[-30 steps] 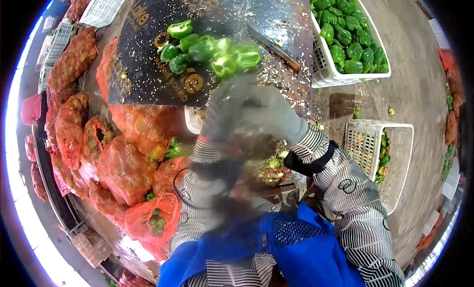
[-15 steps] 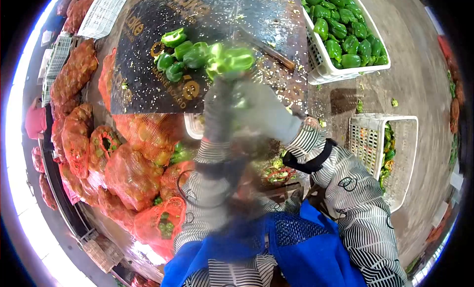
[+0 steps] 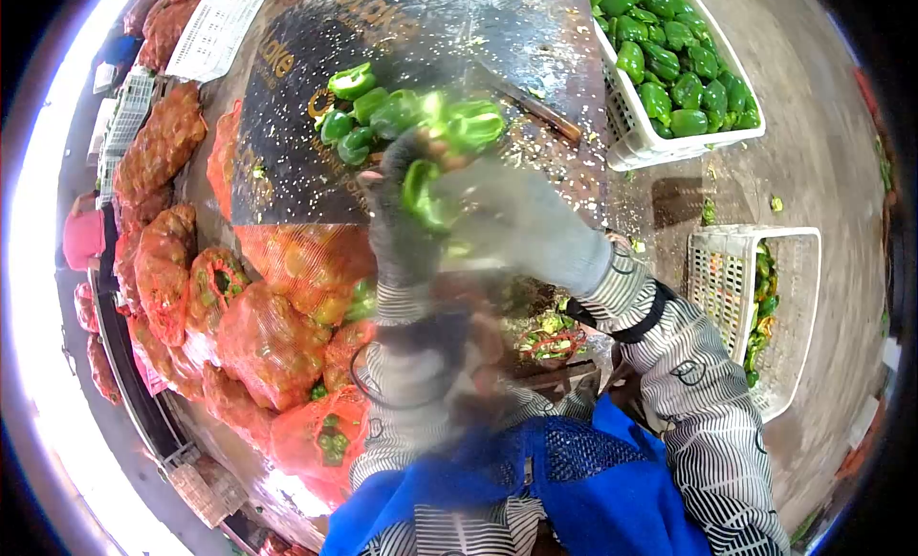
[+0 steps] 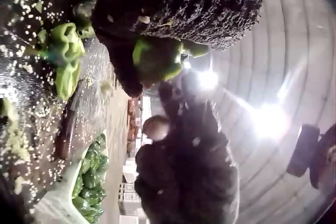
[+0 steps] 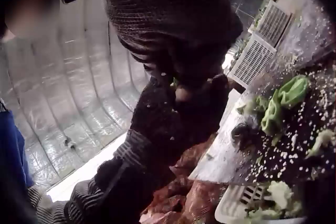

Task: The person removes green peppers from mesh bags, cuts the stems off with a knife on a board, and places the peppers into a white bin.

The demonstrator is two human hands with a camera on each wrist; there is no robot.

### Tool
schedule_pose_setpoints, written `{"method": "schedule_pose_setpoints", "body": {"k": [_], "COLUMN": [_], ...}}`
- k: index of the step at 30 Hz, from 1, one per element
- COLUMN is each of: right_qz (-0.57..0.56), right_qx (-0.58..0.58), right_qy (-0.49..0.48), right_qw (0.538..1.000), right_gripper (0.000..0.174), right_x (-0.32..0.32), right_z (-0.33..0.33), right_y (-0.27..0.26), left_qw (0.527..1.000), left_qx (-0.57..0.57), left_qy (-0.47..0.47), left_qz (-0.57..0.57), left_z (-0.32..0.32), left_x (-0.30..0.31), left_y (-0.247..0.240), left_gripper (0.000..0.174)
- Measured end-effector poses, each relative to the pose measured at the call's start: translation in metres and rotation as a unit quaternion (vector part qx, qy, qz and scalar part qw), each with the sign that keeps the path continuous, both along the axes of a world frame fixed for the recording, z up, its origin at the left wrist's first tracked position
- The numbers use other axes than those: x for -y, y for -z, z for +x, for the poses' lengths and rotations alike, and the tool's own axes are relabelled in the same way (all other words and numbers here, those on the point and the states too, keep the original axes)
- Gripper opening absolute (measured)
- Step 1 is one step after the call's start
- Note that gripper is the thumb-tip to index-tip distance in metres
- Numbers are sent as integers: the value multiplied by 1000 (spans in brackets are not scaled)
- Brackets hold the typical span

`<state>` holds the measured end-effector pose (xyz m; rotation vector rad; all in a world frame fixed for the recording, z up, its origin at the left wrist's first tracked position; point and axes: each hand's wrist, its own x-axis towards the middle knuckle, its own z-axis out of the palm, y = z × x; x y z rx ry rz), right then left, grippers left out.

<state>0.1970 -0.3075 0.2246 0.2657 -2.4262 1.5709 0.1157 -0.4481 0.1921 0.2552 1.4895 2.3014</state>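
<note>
In the head view my gloved left hand (image 3: 402, 207) holds a cut green bell pepper (image 3: 421, 195) over the table's near edge. The same bell pepper (image 4: 157, 58) shows in the left wrist view, gripped by knit-gloved fingers (image 4: 205, 19). My right hand (image 3: 526, 221), in a grey glove and blurred, is right beside it. From the left wrist, the right hand (image 4: 184, 166) has a bare thumb tip and fingers reaching the pepper's lower edge. I cannot tell whether those fingers pinch it. Cut pepper pieces (image 3: 475, 126) lie just beyond the hands.
A knife (image 3: 535, 107) lies on the seed-strewn dark board (image 3: 296, 174). At right stand a white crate (image 3: 631, 154) of whole peppers and another crate (image 3: 712, 288) with scraps. Red mesh sacks (image 3: 273, 346) crowd the left. A white basket (image 5: 226, 208) sits under the board's edge.
The hands have shifted slightly; the left now shows more to the left, and the cut pepper in it has come into clearer view. The pieces and knife stay on the board.
</note>
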Motion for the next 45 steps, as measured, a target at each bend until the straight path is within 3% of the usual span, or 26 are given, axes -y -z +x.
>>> {"method": "schedule_pose_setpoints", "body": {"k": [1, 3, 4, 5, 7, 9, 11, 12, 15, 17, 19, 20, 21, 23, 24, 25, 27, 28, 29, 30, 32, 34, 36, 39, 42, 45], "right_qz": [0, 91, 68, 72, 64, 47, 149, 66, 86, -27, 30, 157, 258, 248, 157, 63, -19, -210, -395, -365, -339, -337, -94, 71, 193, 433], "right_qx": [0, 40, 103, 103, 202, 218, 130, 243, 158, 267, 260, 255, 275, 370, 355, 343, 192, 204, 200, 179, 157, 110, 257, 44, -72, 129], "right_qy": [7, -2, 6, 10, -65, -30, -23, -13, 60, 45, 49, 41, -18, -85, -113, -146, -13, -12, -7, 110, 202, 256, 257, 468, 531, 451], "right_qw": [1000, 995, 992, 992, 975, 974, 980, 968, 982, 962, 964, 953, 926, 891, 914, 926, 981, 956, 897, 907, 905, 899, 927, 880, 822, 770], "right_gripper": [30, 26, 21, 21, 21, 23, 30, 35, 43, 37, 39, 40, 42, 43, 52, 63, 83, 74, 66, 47, 32, 29, 36, 43, 51, 59], "right_x": [6, 16, 16, 15, 9, 6, 11, 11, 14, 10, 7, 4, -4, -11, -11, -10, -7, -4, -2, 5, -3, -20, -80, -177, -282, -354], "right_z": [-1, -3, 2, 1, -4, 4, 1, 4, 17, 18, 21, 23, 19, 24, 26, 29, 30, 23, 17, 13, 6, -3, -10, -46, -90, -130], "right_y": [6, 14, 14, 14, 15, 16, 52, 55, 53, 14, 15, 6, 8, 29, 77, 124, 66, 62, 58, 52, 44, 46, 61, 60, 64, 135], "left_qw": [1000, 980, 994, 994, 968, 959, 936, 925, 923, 869, 849, 802, 761, 819, 952, 982, 995, 985, 996, 977, 911, 745, 747, 777, 795, 801], "left_qx": [21, -150, -56, -57, -174, -212, -252, -266, -298, -371, -425, -450, -435, -436, -146, -58, -19, 19, -83, -181, -315, -535, -507, -468, -353, -300], "left_qy": [0, 41, 34, 38, 41, 37, 45, 42, -13, -70, -96, -71, -126, -183, -138, -128, -54, -10, -13, -28, 20, 24, 28, -56, -92, -64], "left_qz": [2, -122, -89, -85, -178, -185, -242, -267, -244, -320, -300, -386, -465, -327, -230, -123, 79, 172, 33, -107, -267, -397, -430, -417, -485, -515], "left_z": [6, 5, 8, 12, 18, 22, 23, 26, 28, 16, 11, 19, 17, -2, -2, -12, -4, 4, 10, 16, 22, 15, 3, -21, -54, -76], "left_x": [-6, -7, -6, -6, -7, -11, -11, -13, -19, -21, -21, -23, -28, -27, -27, -18, -27, -36, -46, -57, -72, -85, -85, -71, -33, -8], "left_y": [-2, 10, 14, 14, 12, 21, 14, 5, -6, 11, 21, -7, -1, 12, 6, 12, 16, 8, 12, 16, 19, 15, 18, 28, 41, 63], "left_gripper": [79, 76, 71, 71, 62, 49, 40, 35, 29, 28, 25, 21, 19, 17, 21, 25, 31, 37, 39, 40, 43, 47, 47, 38, 23, 22]}}
